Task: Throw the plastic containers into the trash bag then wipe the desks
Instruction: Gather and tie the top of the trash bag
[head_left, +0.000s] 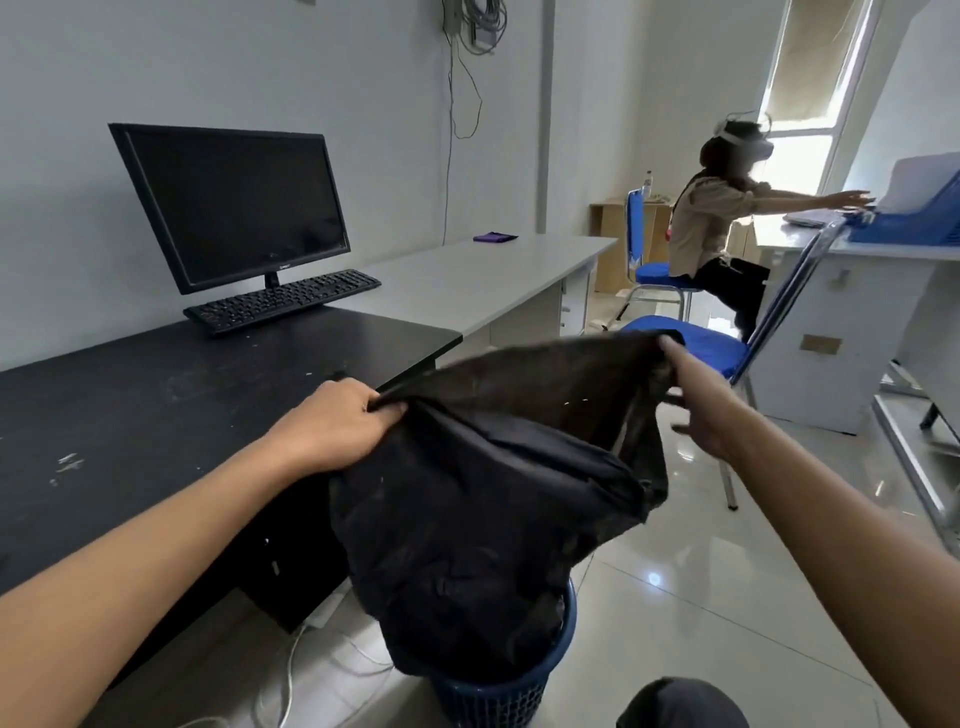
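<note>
Left hand (332, 431), right hand (701, 410) on crumpled black trash bag (483, 519)

The trash bag (493, 509) stretched between your hands fills the gap between the black table (130, 405) and the blue chair (701, 351). Its mouth opens toward you, the one way in. Your left hand (337, 426) grips the rim right at the table's front corner. Your right hand (696, 410) props the far rim with straight fingers, just beside the chair seat. Below, the bag sags into the blue basket (498, 696), and cables (288, 670) lie on the floor beside it. The near stretch of the black table leaves room for a hand, while the monitor (234, 208) and keyboard (283, 300) block its far end. The tiled floor (727, 597) to your right, nearer than the chair, lies open.
</note>
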